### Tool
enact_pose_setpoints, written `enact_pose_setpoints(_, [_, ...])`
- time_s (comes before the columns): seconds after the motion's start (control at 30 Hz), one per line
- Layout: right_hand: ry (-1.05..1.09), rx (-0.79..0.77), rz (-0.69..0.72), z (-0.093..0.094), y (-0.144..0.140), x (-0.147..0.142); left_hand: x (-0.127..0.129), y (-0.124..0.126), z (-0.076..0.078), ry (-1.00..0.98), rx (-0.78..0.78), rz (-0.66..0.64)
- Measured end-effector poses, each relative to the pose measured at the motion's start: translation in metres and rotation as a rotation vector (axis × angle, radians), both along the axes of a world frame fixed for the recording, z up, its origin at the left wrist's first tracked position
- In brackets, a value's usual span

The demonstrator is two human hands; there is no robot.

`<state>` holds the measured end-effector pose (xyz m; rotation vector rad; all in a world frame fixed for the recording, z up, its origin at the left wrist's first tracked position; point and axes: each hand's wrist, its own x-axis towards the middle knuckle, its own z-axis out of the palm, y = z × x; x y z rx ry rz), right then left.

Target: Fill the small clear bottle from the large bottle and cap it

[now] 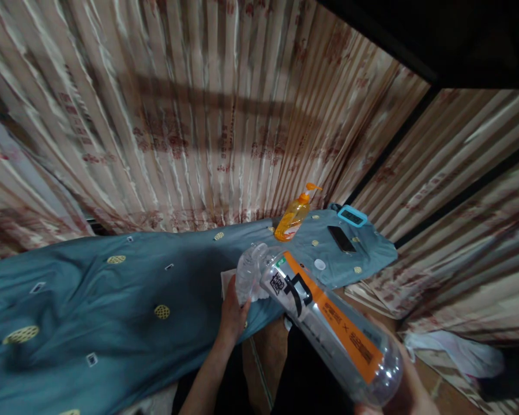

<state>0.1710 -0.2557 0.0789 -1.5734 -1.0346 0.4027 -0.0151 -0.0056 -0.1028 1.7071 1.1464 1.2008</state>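
Observation:
A large clear plastic bottle (324, 328) with an orange and clear label slants across the view, its base low at the right and its narrower end higher at the left. My right hand (410, 383) is closed around the base end, mostly hidden behind it. At the other end, my left hand (232, 311) grips a clear cup-like plastic vessel (249, 274), which meets the bottle's mouth. Whether liquid passes between them I cannot tell. A white piece (226, 282), like paper, shows behind the left fingers. A white round cap (320, 264) lies on the cloth beyond the bottle.
Blue-green patterned cloth (134, 282) covers a long surface against pleated curtains (199, 127). An orange pump bottle (292, 220) stands at its back edge. Farther right are a dark phone (341, 238) and a light-blue framed digital clock (352, 215). A whitish bag (462, 351) lies at the lower right.

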Motion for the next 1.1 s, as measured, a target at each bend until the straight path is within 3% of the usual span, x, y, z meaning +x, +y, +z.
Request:
enact_pose_setpoints(0.33, [-0.021, 0.01, 0.054, 0.004, 0.004, 0.001, -0.001, 0.002, 0.003, 0.008, 0.016, -0.025])
enact_pose_setpoints(0.6, [0.01, 0.041, -0.004, -0.003, 0.005, -0.001, -0.001, 0.004, -0.004, 0.025, 0.015, -0.002])
enact_pose_setpoints(0.93, [-0.045, -0.07, -0.016, 0.014, 0.002, 0.001, -0.001, 0.0, 0.003, 0.009, 0.005, -0.022])
enact_pose_setpoints(1.1, [-0.011, -0.013, -0.003, 0.002, -0.002, 0.004, -0.001, -0.001, 0.005, 0.004, -0.048, -0.016])
